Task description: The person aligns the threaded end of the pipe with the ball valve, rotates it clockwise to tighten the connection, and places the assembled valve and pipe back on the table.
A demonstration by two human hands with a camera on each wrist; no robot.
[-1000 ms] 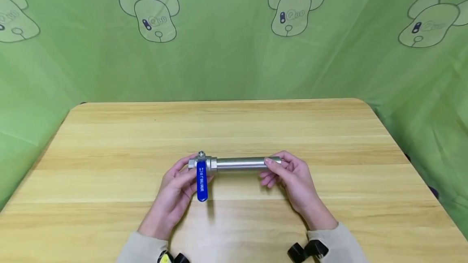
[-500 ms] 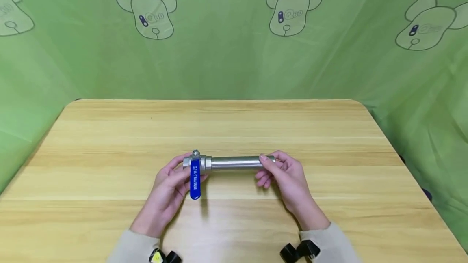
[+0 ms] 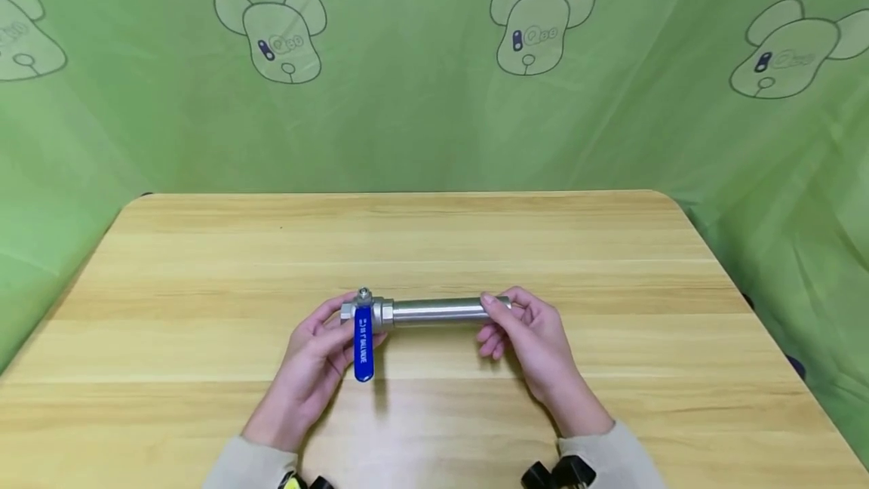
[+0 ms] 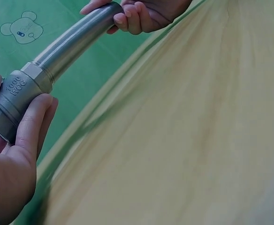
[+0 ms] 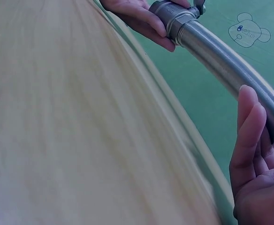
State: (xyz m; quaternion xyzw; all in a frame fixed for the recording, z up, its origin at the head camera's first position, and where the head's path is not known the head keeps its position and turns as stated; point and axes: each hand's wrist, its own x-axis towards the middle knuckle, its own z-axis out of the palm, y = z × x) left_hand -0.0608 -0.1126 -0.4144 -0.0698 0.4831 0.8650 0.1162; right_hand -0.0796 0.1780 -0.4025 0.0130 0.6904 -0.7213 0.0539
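Note:
A steel ball valve [image 3: 380, 312] with a blue lever handle [image 3: 363, 345] is joined to a straight metal pipe [image 3: 437, 310]. Both are held level above the table. My left hand [image 3: 312, 357] grips the valve body, thumb on the near side, with the lever pointing toward me. In the left wrist view, raised lettering shows on the valve body [image 4: 22, 91], and fingers support it from below. At the pipe's far right end, my right hand [image 3: 536, 345] pinches it between thumb and fingers. The right wrist view shows the pipe [image 5: 226, 65] running from the valve into that hand [image 5: 263, 178].
A light wood-grain table [image 3: 434, 240] lies beneath the hands. Green cloth [image 3: 407, 127] with printed bear heads hangs behind and at both sides. Black devices [image 3: 558, 472] are strapped at the cuffs.
Over the last second, valve, pipe and both hands have shifted slightly left in the head view, as the background has too. The hold of each hand looks the same.

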